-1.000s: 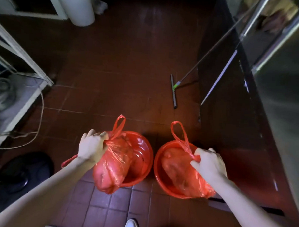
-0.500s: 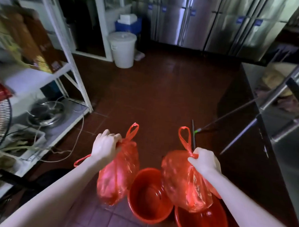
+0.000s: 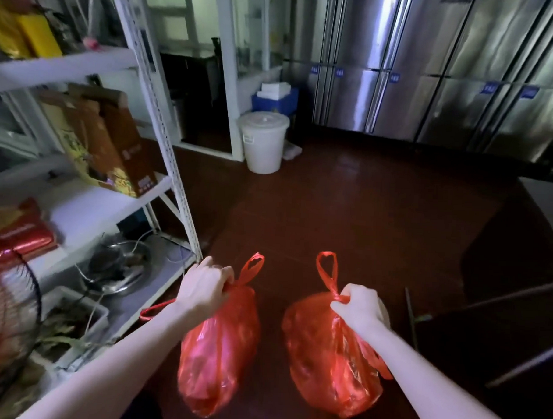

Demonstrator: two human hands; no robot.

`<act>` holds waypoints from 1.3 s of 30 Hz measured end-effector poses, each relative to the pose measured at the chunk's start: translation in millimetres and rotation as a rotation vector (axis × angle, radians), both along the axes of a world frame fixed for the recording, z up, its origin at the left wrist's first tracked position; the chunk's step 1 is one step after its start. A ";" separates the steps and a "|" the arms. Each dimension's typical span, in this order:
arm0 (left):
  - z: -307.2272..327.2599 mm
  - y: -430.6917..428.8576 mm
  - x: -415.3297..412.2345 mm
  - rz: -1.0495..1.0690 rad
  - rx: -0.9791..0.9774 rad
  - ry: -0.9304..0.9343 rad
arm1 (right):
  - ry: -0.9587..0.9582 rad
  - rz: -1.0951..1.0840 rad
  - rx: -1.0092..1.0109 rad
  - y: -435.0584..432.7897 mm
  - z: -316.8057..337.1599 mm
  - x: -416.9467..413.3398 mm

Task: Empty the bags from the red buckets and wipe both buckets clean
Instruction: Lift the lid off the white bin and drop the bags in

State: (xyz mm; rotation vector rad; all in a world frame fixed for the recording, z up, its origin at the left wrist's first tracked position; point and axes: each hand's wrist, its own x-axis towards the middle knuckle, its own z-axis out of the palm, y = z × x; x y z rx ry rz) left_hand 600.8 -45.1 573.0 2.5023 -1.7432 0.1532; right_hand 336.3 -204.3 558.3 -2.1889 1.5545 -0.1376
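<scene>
Your left hand (image 3: 202,290) grips one red plastic bag (image 3: 218,355), your right hand (image 3: 358,308) the other red plastic bag (image 3: 322,357); bags judged out, wiping outstanding.

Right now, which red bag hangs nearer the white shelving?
The left bag, gripped by the left hand, beside the white shelving; the right bag, in the right hand, hangs farther off.

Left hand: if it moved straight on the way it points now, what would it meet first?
Probably nothing near: the left hand, gripping its red bag, points over open floor toward the steel cabinets. Depth is unclear.
</scene>
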 end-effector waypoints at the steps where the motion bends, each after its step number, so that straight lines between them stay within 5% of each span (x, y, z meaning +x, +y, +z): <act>1: 0.5 -17.0 15.6 -0.014 0.017 -0.001 | 0.001 0.005 0.006 -15.1 -0.7 16.1; 24: 11.7 -518.0 334.9 -0.328 0.075 0.027 | 0.025 -0.214 0.002 -442.1 45.4 271.9; 39: -8.9 -884.4 481.7 -0.273 0.045 0.148 | -0.037 -0.188 0.026 -816.9 24.6 427.1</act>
